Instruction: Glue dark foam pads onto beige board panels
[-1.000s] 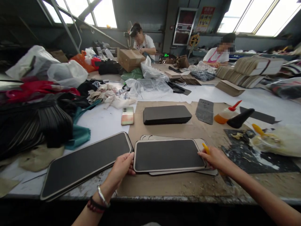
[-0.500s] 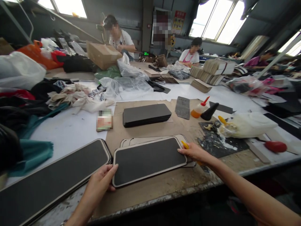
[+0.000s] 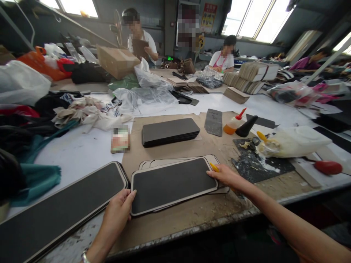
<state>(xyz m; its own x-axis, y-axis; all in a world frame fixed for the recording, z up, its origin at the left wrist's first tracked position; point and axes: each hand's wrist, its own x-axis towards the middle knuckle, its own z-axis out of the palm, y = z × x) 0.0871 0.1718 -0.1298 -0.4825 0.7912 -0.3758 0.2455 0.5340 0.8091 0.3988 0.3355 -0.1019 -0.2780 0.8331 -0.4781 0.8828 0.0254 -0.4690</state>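
Opposite bright windows (image 3: pixel 253 18), the left hand (image 3: pixel 118 207) and right hand (image 3: pixel 225 176) pinch a dark panel (image 3: pixel 172 188) over the cluttered white table (image 3: pixel 91 143).

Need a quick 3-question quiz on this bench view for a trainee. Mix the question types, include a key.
1. Multiple choice: what colour is the slim object sticking up from the grip of the right hand?
a) red
b) yellow
c) green

2. Fill in: the thumb of the left hand rests on the pale-edged dark panel between the hands, at the panel's ____ end.

3. True or false: the stack of dark boards lies farther from the person than that panel does.

Key:
1. b, yellow
2. left
3. True
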